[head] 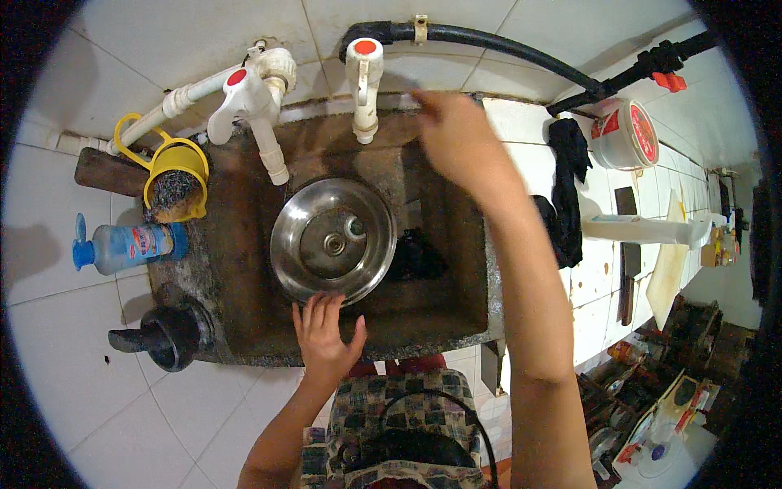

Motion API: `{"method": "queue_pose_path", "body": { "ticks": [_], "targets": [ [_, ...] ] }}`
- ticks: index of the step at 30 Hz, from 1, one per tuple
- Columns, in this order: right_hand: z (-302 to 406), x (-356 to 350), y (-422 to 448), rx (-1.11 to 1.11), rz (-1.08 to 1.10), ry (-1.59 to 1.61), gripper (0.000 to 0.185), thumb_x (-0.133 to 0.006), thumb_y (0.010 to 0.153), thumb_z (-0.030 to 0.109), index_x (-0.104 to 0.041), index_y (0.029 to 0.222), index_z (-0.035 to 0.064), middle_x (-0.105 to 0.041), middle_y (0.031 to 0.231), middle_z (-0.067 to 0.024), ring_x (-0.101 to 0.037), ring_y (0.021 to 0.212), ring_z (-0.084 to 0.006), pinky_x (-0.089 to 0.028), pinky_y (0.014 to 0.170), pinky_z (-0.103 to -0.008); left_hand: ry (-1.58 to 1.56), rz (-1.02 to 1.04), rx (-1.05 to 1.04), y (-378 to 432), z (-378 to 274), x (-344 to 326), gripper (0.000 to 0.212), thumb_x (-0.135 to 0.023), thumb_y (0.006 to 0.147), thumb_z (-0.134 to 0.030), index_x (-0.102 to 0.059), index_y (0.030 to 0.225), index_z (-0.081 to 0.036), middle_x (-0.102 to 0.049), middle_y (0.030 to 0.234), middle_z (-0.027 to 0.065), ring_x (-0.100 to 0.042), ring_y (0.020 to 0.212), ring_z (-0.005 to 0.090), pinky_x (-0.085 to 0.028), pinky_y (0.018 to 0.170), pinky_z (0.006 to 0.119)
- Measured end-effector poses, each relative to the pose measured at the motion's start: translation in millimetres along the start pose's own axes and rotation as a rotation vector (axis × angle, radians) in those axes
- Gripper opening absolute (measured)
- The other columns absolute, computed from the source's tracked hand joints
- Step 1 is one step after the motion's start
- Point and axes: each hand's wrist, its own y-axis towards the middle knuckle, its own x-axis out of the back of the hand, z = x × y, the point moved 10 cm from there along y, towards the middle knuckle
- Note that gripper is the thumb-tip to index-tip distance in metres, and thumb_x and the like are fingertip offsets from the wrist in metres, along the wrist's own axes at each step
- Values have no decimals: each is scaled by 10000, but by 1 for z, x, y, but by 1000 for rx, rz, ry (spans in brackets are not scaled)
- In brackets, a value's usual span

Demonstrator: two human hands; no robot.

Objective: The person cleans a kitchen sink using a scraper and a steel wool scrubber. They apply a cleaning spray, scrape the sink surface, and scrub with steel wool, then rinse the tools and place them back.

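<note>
A round stainless steel lid or basin (303,208) lies in the dark stone sink (244,244), with a small round piece in its centre and a shiny spot beside it. My left hand (322,336) rests at its near rim, fingers spread and not wrapped around it. Blurred, my right hand (449,137) reaches over the sink's back right corner, to the right of a white plastic tap (365,91) with a red mark. I cannot tell whether its curled fingers hold anything. A second white tap (259,122) stands to the left, its spout over the sink.
At the left rim are a yellow plastic dipper (177,159) holding steel wool and a blue detergent bottle (131,247). A dark ladle-like vessel (168,338) stands at the near left corner. Right: black cloth (568,183), white tub (623,134), plastic bottle (641,229).
</note>
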Motion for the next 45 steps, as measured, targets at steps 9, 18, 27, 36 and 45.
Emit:
{"method": "queue_pose_path", "body": {
  "ticks": [9,18,27,36,45],
  "targets": [
    [-6,-21,3,-91,91,-60,332,-528,845,102,-621,1156,30,-620,1074,-249,-602,1017,-385,-465,919,-427,18,3,4,2,0,0,411,-673,777,-222,-561,1129,-43,-582,1134,137,-497,1153,344,-265,1045,577],
    [-23,1,-7,-127,-60,-234,346,-510,845,81,-612,1173,40,-641,991,-259,-633,924,-395,-501,847,-454,8,22,40,1,5,-2,398,-670,776,-233,-562,1113,-51,-580,1132,128,-492,1158,334,-251,1049,580],
    [-53,-72,-16,-422,260,829,536,-565,854,50,-428,1372,28,-618,774,-118,-621,574,-210,-509,528,-306,10,-3,13,2,4,1,394,-665,784,-236,-562,1115,-50,-584,1124,131,-495,1151,335,-251,1053,579],
    [-47,-45,-5,-417,239,897,358,-496,932,76,-503,1288,45,-499,659,-3,-477,497,-83,-398,383,-223,-18,34,30,1,5,-5,391,-664,789,-232,-564,1120,-48,-577,1137,134,-482,1170,332,-234,1064,586],
    [-36,-19,-1,-327,295,964,298,-490,943,87,-519,1225,-6,-475,739,5,-473,506,-62,-428,386,-201,-2,52,43,0,7,-4,390,-669,782,-228,-570,1112,-45,-574,1147,139,-484,1168,332,-230,1065,591]
  ]
}}
